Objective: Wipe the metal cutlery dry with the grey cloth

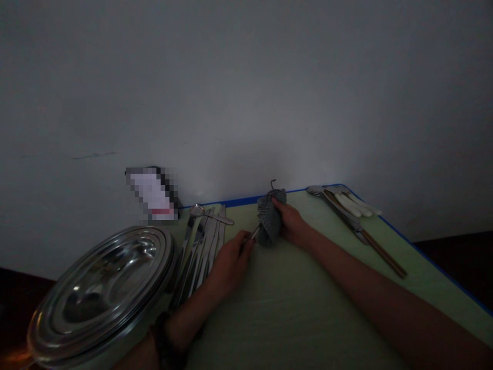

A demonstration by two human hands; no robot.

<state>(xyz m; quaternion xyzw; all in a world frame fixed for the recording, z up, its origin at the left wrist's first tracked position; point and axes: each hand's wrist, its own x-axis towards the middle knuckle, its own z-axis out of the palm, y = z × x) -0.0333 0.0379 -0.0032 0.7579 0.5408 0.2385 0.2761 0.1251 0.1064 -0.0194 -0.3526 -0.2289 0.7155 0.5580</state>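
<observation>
My left hand [233,257] is closed around the thin metal handle [256,233] of a piece of cutlery. The other end of that piece is hidden inside a grey knitted cloth [269,218], so I cannot tell its kind. My right hand [290,221] grips the cloth from the right, thumb on top, wrapped about the hidden end. Both hands are above the middle of the green table [292,303]. Left of my left hand lie several metal knives [210,236] and a spoon [196,209], partly covered by my forearm.
Stacked metal divided plates [108,288] stand at the left. A phone [152,192] leans against the wall [246,92] behind them. At the right lie spoons [315,190], wooden chopsticks [381,249] and white-handled cutlery [354,204]. The table has a blue edge [242,200].
</observation>
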